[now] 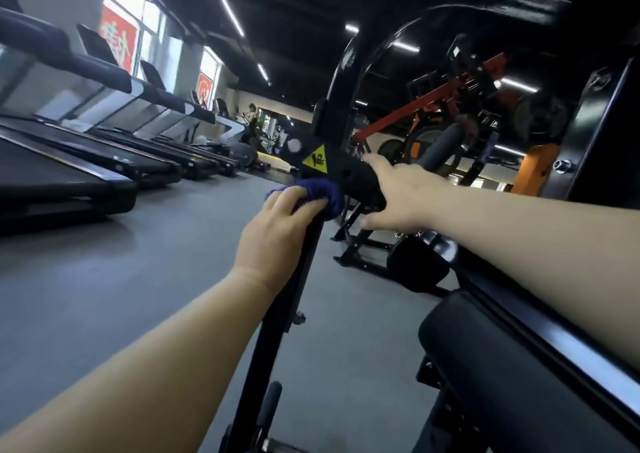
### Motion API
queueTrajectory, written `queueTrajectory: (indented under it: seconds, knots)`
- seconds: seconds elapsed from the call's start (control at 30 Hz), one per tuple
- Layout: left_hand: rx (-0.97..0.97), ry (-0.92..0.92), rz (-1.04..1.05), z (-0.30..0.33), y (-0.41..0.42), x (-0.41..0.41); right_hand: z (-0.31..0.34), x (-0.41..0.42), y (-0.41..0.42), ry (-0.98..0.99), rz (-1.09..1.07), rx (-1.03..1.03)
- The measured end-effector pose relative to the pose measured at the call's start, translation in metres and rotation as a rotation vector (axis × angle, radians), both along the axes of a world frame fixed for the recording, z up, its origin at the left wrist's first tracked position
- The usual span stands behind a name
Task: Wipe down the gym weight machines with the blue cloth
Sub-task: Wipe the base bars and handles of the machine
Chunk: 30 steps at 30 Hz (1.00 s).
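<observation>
Left hand [277, 230] grips the blue cloth [320, 194], fingers curled over the bunched fabric and pressing it against the slanted black bar [294, 289] of the weight machine, just below the yellow warning sticker [316, 160]. Cloth sits wadded at the joint where that bar meets the machine's curved black frame [349, 71]; most of it is visible past the fingertips. Right hand [401, 192] lies on the black pivot housing [353, 175] beside the sticker, fingers fairly straight and spread, thumb stretched downward; it holds nothing, and how firmly it bears on the housing cannot be judged. Both forearms bare, reaching forward from the lower corners of the view. Black padded seat [485, 366] at lower right, under the right forearm. Row of treadmills [86, 161] along the left wall, well apart from the machine, across grey floor [121, 279]. Red and orange plate-loaded equipment [433, 102] in the background right, blurred. Distant person [252, 114] near the far treadmills, too small for detail.
</observation>
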<state>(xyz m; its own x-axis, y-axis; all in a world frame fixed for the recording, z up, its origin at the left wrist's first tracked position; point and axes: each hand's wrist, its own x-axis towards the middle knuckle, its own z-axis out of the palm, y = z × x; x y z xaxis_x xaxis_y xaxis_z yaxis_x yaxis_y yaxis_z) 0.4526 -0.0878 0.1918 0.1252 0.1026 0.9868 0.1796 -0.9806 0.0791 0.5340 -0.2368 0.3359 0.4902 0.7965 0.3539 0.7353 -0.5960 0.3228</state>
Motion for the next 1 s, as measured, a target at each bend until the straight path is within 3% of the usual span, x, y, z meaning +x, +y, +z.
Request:
queueTrajectory:
  seconds: [0.17,0.27,0.37,0.47,0.57,0.63,0.7,0.8,0.9,1.0]
  knots:
    - [-0.217,0.054,-0.022,-0.044,-0.021,-0.005,-0.002,-0.005,0.001,-0.008,0.001,0.061]
    - [-0.371,-0.045,-0.077,-0.015,-0.033,-0.006,-0.008,-0.004,0.0,-0.061,-0.001,0.099]
    - [-0.365,-0.096,-0.077,0.016,-0.027,0.0,-0.014,-0.004,0.002,-0.071,-0.006,0.13]
    - [-0.354,-0.029,-0.071,-0.035,-0.025,0.006,-0.017,-0.003,0.004,-0.048,-0.015,0.164]
    - [-0.606,-0.007,-0.148,-0.087,-0.044,-0.002,-0.021,-0.002,0.011,-0.003,-0.045,0.188]
    - [-0.7,-0.046,-0.157,-0.076,-0.045,0.002,-0.023,-0.004,0.017,0.029,-0.085,0.214]
    - [-0.669,-0.116,-0.152,-0.048,-0.043,0.004,-0.027,-0.008,0.019,0.07,-0.105,0.272]
    - [-0.578,-0.094,-0.148,-0.036,-0.038,0.007,-0.041,-0.019,0.016,-0.143,-0.028,0.333]
    - [-0.625,-0.019,-0.163,-0.097,-0.035,0.003,-0.06,-0.023,0.019,-0.444,0.144,0.208]
    - [-0.726,0.026,-0.171,-0.162,-0.043,-0.006,-0.074,-0.017,0.027,-0.533,0.124,0.11]
